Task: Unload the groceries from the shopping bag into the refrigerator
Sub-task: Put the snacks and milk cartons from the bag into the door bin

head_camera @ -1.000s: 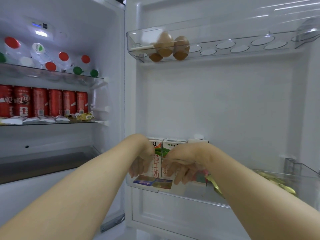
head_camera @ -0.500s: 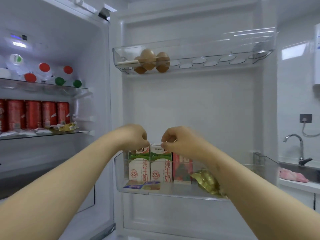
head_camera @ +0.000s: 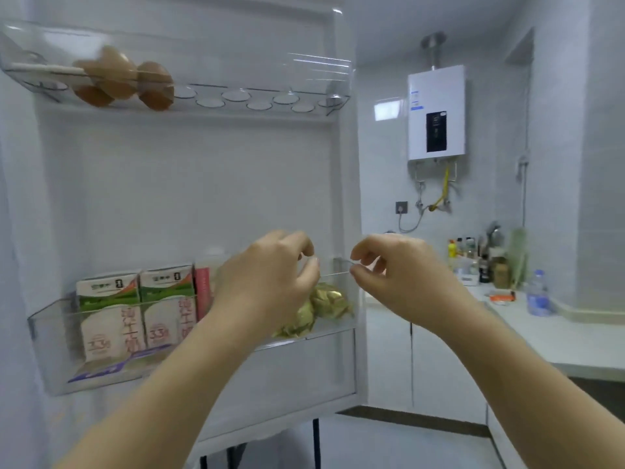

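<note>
The refrigerator door's lower bin (head_camera: 50,336) holds two green-and-white milk cartons (head_camera: 111,316) (head_camera: 167,309), a pink carton (head_camera: 203,292) and gold-wrapped packets (head_camera: 326,304). My left hand (head_camera: 267,279) hovers in front of the bin's right half with its fingers curled and nothing in it. My right hand (head_camera: 395,275) hangs just past the door's right edge, thumb and forefinger nearly touching, also holding nothing. Brown eggs (head_camera: 118,79) sit in the upper door tray (head_camera: 270,99). No shopping bag is in view.
Right of the door are a wall water heater (head_camera: 436,113), a white counter (head_camera: 558,343) with a water bottle (head_camera: 537,294) and several condiment bottles (head_camera: 480,262), white cabinets below, and bare floor at the bottom.
My view has swung right, so the fridge's inner shelves are gone and the kitchen shows. Both hands have lifted off the carton tops and moved right, holding nothing.
</note>
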Action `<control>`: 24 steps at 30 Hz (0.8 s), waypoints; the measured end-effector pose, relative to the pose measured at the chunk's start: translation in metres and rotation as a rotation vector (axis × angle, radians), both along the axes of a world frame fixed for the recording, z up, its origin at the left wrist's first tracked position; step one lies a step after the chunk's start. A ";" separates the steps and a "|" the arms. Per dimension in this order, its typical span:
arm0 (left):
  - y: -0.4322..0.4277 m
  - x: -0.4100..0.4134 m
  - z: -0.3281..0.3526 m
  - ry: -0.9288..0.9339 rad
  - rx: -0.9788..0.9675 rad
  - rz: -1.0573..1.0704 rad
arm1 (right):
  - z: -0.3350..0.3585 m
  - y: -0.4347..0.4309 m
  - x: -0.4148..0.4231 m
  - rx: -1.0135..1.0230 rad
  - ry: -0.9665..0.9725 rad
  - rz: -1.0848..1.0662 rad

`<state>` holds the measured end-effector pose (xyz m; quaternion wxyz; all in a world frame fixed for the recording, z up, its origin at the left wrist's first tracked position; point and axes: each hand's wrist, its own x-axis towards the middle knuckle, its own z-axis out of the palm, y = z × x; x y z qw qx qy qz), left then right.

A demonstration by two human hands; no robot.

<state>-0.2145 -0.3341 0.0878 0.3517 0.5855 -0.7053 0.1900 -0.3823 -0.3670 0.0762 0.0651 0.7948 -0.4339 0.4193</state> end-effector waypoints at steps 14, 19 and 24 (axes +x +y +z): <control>0.004 -0.253 -0.139 -0.091 0.202 -0.649 | -0.137 0.118 -0.228 0.354 -0.136 -0.648; 0.030 -0.351 -0.178 -0.154 0.289 -0.787 | -0.169 0.169 -0.308 0.431 -0.202 -0.840; 0.076 -0.448 -0.203 -0.187 0.342 -0.944 | -0.200 0.228 -0.387 0.474 -0.268 -0.991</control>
